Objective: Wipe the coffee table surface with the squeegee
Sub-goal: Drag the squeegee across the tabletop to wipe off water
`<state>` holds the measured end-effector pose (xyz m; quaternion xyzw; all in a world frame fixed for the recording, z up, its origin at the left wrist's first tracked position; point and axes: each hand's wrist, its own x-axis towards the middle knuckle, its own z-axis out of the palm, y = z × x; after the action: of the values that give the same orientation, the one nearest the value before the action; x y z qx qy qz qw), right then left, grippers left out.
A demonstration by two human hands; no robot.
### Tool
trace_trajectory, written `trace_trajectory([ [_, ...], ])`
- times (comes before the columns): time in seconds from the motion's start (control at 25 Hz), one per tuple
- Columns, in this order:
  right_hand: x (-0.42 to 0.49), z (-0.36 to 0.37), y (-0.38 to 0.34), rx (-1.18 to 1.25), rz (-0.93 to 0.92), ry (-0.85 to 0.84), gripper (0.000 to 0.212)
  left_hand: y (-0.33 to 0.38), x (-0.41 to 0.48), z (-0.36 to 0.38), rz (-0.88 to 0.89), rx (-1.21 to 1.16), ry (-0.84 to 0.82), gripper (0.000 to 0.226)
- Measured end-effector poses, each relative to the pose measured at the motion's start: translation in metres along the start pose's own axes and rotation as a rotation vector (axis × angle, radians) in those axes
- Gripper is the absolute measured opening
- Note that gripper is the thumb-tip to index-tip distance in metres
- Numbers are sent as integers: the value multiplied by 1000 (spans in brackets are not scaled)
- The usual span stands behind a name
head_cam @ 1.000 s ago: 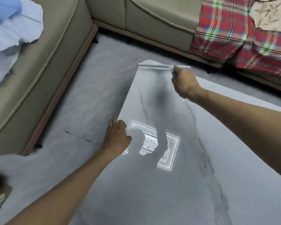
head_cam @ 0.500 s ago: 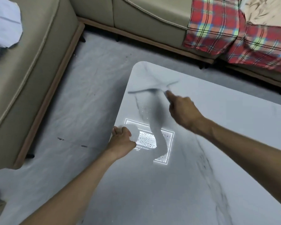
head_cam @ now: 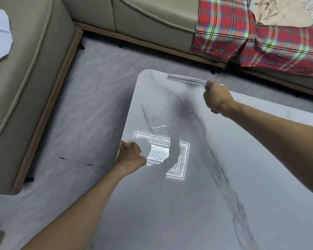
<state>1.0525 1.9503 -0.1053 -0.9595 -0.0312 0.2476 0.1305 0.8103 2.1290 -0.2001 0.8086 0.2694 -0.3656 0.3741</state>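
The counter (head_cam: pixel 170 213) runs away from the near edge. Partway up its left edge the left hand (head_cam: pixel 132 154) braces it, fingers curled over the rim and holding nothing else. Just beyond that hand, a ragged line of water beads (head_cam: pixel 161 126) crosses the top. Farther and to the right, the right hand (head_cam: pixel 218 98) is fisted round the handle of the squeegee (head_cam: pixel 185 79), so this hand alone works the tool. The blade sticks out to the left of the fist, close to the counter's far edge and near its far left corner. Its long axis runs left to right, with the left tip a shade farther away. The handle is hidden in the fist. Whether the blade touches the top I cannot tell. The coming stroke probably pulls toward the near side, square to the blade, to meet the beads.
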Motion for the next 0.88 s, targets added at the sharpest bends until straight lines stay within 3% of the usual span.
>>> trace_trajectory([
  [0.16, -36, 25, 29, -77, -42, -68, 27, -2, 3, 3, 3, 17, 22, 37],
  [0.28, -86, 40, 56, -164, -141, -97, 49, -3, 1, 3, -5, 12, 27, 36],
  [0.36, -110, 39, 62, -159, -178, -145, 43, -5, -1, 1, -7, 9, 33, 37],
  [0.52, -79, 19, 25, -150, -268, -8, 32, -7, -3, 1, 10, -6, 54, 33],
  [0.64, -20, 22, -34, -57, -205, 11, 14, -10, -1, 3, 15, -6, 53, 32],
  [0.76, 5, 48, -65, -11, -137, 5, 20, -10, 0, 3, 12, -25, 28, 40],
  [0.88, -28, 77, -45, -113, -234, -6, 38, -10, -2, 4, 16, -54, 40, 40],
])
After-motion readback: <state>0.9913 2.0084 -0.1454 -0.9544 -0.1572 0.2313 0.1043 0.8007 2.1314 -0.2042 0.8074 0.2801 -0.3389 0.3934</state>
